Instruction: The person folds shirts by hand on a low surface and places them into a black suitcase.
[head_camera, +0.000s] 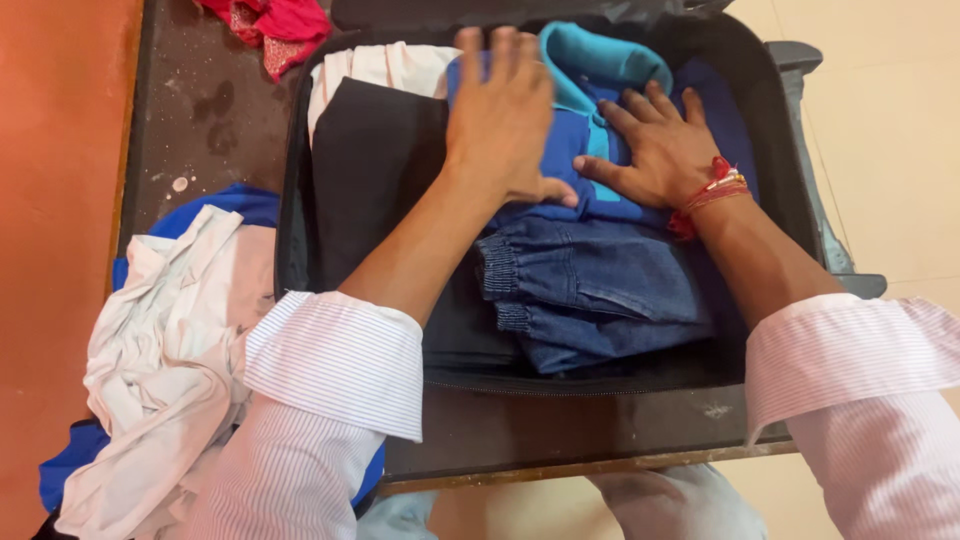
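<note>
An open black suitcase (292, 215) lies on a dark table. Inside it, a folded blue polo shirt (590, 130) with a lighter turquoise collar sits at the far right. My left hand (500, 115) lies flat on the shirt's left half, fingers spread. My right hand (660, 150), with a red thread band at the wrist, presses flat on its right half. Folded blue denim jeans (590, 295) lie just nearer to me than the shirt. A folded black garment (375, 170) fills the left side of the case, with a white garment (385, 65) behind it.
A crumpled pile of white and blue clothes (165, 340) lies on the table left of the suitcase. A red cloth (275, 25) sits at the far table corner. An orange wall (55, 200) runs along the left; pale floor tiles (890, 130) show at the right.
</note>
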